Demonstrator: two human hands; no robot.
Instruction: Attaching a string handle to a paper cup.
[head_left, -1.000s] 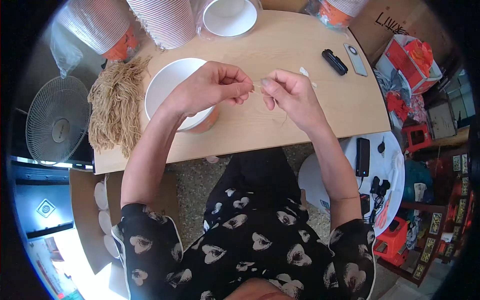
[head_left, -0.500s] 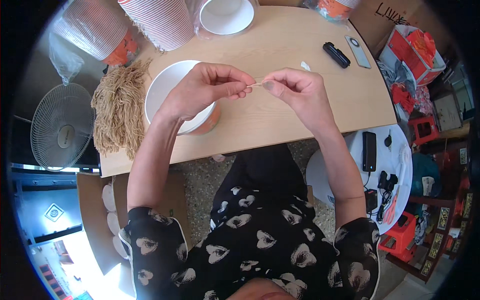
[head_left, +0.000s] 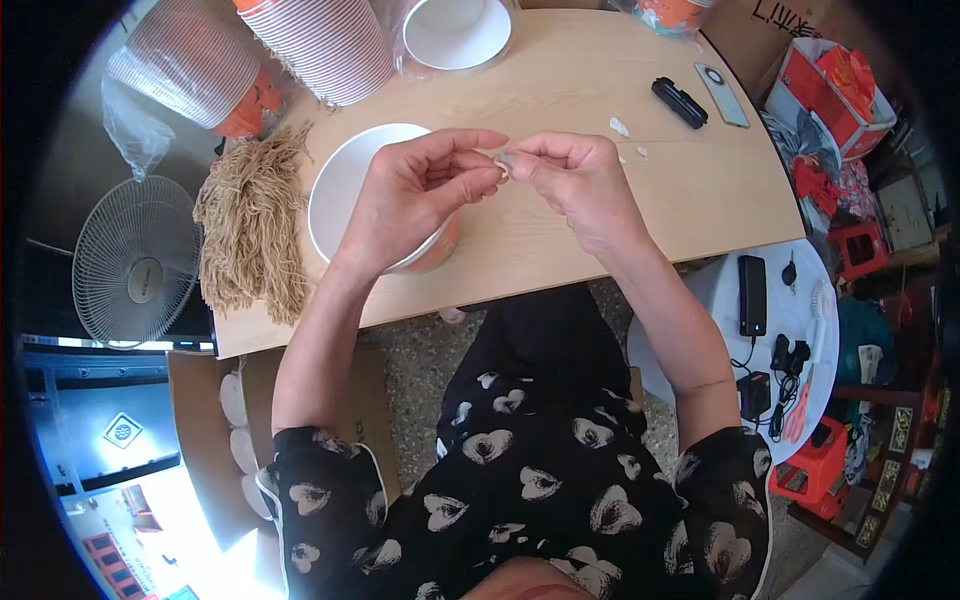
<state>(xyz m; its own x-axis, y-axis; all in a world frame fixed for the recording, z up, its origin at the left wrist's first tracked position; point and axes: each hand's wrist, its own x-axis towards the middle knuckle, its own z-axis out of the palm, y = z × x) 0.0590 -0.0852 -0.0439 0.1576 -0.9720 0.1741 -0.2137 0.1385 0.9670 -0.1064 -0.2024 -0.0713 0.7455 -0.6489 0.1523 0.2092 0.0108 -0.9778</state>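
Observation:
My left hand (head_left: 415, 192) and my right hand (head_left: 575, 185) meet above the table, fingertips nearly touching. Between them is a short bit of thin tan cord (head_left: 501, 170), bent into a small loop; both hands pinch it between thumb and fingers, which hide much of it. Behind and below my left hand stands a large white paper bucket (head_left: 338, 190) with an orange outside. A thick bundle of tan cords (head_left: 250, 230) lies left of the bucket and hangs over the table's edge.
Stacked paper buckets (head_left: 325, 45) and a wrapped white bucket (head_left: 458, 35) stand at the back. On the right lie a black case (head_left: 680, 103), a phone (head_left: 722, 95) and white scraps (head_left: 619, 127). A fan (head_left: 140, 270) stands left, a white round stool (head_left: 720, 330) right.
My hands have come closer together, and the cord that was stretched between them is now bent. Small white scraps show on the table near my right hand. The view has shifted slightly.

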